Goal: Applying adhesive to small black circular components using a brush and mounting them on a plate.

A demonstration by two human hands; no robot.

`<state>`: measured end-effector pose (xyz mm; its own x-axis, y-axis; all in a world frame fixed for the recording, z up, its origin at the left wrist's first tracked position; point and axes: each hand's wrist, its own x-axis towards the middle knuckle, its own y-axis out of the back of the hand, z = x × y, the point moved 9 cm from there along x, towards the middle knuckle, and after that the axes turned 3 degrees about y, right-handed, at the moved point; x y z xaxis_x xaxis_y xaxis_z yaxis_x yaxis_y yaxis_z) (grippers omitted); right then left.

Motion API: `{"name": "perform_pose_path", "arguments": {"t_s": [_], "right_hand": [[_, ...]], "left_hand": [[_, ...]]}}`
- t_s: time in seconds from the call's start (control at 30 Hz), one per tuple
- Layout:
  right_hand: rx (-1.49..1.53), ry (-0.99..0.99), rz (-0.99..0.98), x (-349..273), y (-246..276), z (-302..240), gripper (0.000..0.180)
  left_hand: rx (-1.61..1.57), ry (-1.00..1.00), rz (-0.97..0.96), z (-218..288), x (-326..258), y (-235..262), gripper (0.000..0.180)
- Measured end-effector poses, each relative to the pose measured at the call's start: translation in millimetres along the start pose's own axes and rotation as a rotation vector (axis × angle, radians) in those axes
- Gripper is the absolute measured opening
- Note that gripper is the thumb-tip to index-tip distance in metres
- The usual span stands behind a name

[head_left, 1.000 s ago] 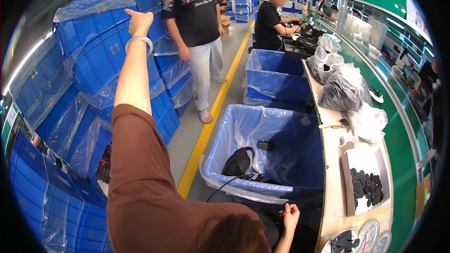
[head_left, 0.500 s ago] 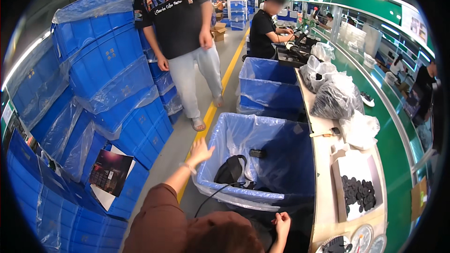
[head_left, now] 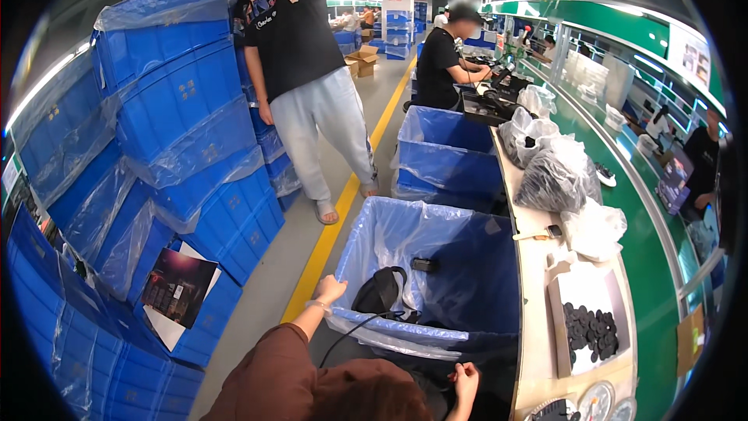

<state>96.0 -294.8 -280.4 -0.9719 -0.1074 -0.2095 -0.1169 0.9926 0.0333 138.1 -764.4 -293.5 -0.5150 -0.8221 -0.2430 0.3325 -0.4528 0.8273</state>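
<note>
My left hand (head_left: 331,291) is closed around the near-left rim of a large blue bin (head_left: 444,335) lined with clear plastic. A black padded item with a strap (head_left: 377,291) lies inside, beside a small black block-like part (head_left: 425,265). A thin black cable (head_left: 343,338) runs from the bin's inside over its near rim toward my lap. Low at the right, near the bin's front, my right hand (head_left: 466,380) has its fingers curled together. Whatever they pinch is too small or hidden to tell.
Tall stacks of blue crates (head_left: 191,101) line the left, with a printed sheet (head_left: 181,288) on one. A workbench (head_left: 538,296) at right holds a tray of black round parts (head_left: 592,331) and bagged parts (head_left: 557,175). One person (head_left: 292,39) stands ahead; another (head_left: 440,66) works at the bench.
My left hand has come down from above the bin's left side and closed on its rim. The standing person has raised an arm onto the crate stack. My right hand stays nearly in place.
</note>
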Motion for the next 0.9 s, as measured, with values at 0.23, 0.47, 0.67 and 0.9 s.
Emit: {"name": "perform_pose_path", "arguments": {"t_s": [0.23,0.47,0.67,0.9], "right_hand": [[0.010,-0.025,0.013,-0.5,0.4,1.2,0.021],[-0.004,0.003,-0.001,0.8,1.9,5.2,0.018],[-0.029,-0.058,-0.009,2.8,1.6,15.0,0.018],[-0.290,-0.107,-0.046,7.0,11.6,42.0,0.012]], "left_hand": [[0.001,0.008,0.024,2.0,0.6,-2.5,0.042],[0.016,0.025,0.034,5.1,-6.5,4.6,0.044],[0.011,0.032,0.042,3.4,-5.5,4.3,0.044],[-0.001,0.029,0.034,4.8,-6.2,3.5,0.044]]}}
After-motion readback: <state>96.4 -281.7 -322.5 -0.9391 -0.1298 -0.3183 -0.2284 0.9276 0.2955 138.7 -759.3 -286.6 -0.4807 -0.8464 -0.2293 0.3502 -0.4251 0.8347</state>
